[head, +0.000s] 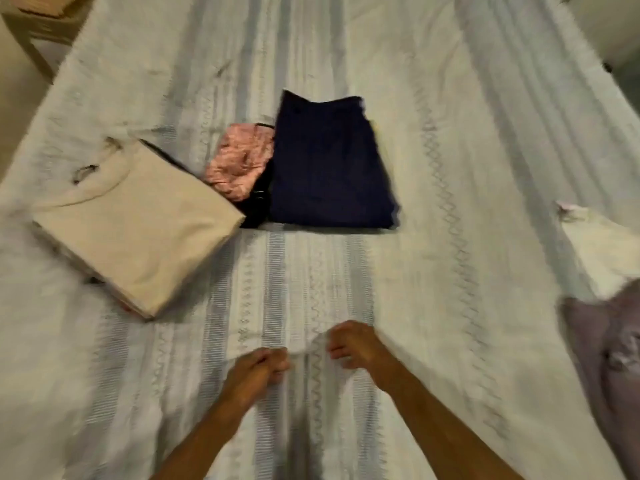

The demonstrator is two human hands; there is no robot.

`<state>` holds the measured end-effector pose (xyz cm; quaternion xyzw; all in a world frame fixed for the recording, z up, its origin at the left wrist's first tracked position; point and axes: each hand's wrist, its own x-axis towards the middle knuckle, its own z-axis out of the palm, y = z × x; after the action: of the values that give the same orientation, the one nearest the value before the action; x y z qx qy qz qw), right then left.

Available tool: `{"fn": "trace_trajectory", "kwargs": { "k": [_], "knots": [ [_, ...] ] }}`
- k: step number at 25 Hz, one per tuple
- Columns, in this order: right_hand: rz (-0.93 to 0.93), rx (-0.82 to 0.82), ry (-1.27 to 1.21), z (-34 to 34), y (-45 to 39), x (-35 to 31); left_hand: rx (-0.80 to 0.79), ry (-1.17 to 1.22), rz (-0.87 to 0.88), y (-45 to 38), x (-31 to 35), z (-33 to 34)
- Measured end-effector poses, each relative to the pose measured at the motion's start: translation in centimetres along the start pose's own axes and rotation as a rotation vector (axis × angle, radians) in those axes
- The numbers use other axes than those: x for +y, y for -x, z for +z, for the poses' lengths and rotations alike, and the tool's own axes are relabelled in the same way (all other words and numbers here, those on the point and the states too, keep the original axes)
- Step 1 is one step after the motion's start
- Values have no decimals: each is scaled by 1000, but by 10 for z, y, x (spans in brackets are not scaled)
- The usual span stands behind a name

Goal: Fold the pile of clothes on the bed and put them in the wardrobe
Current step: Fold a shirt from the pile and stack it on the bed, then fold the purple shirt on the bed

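Observation:
My left hand (258,367) and my right hand (353,344) lie close together on the striped pale bedspread (433,168) near its front edge. Both have curled fingers and pinch a small raised fold of the bedspread between them. Farther back lies a folded navy garment (329,168). Left of it are a folded pink patterned piece (239,161) and a black item (256,202). A folded beige garment (138,230) tops a stack at the left. At the right edge lie an unfolded white garment (602,251) and a mauve one (609,358).
A wooden piece of furniture (41,26) stands off the bed's far left corner. A dark small object (607,67) sits by the bed's right edge. The view is motion-blurred.

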<state>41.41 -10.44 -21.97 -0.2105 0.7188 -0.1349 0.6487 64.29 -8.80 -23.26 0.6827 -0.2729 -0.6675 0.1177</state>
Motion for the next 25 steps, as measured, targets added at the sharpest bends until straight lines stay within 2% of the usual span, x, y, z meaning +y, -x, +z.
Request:
{"fn": "trace_trajectory", "kwargs": {
  "k": [3, 5, 10, 12, 15, 16, 18, 21, 23, 25],
  "knots": [
    [-234, 116, 402, -137, 23, 74, -58, -119, 36, -4, 24, 148],
    [-307, 233, 592, -242, 41, 123, -145, -188, 77, -1, 41, 250],
    [-344, 625, 803, -456, 82, 202, -266, -412, 249, 5, 67, 437],
    [-229, 738, 786, -510, 88, 240, -273, -488, 287, 7, 73, 495],
    [35, 699, 732, -544, 86, 300, -342, -623, 371, 2, 73, 556],
    [80, 654, 690, -545, 84, 319, -352, -677, 426, -3, 71, 571],
    [50, 644, 651, -539, 80, 346, -308, -743, 528, -12, 69, 597],
    [-108, 829, 546, -533, 83, 358, -180, -814, 650, -23, 72, 624],
    [-41, 1057, 465, -547, 84, 363, -156, -864, 711, -29, 79, 635],
    [90, 1107, 425, -569, 84, 373, -180, -848, 696, -36, 88, 640]
  ]
}}
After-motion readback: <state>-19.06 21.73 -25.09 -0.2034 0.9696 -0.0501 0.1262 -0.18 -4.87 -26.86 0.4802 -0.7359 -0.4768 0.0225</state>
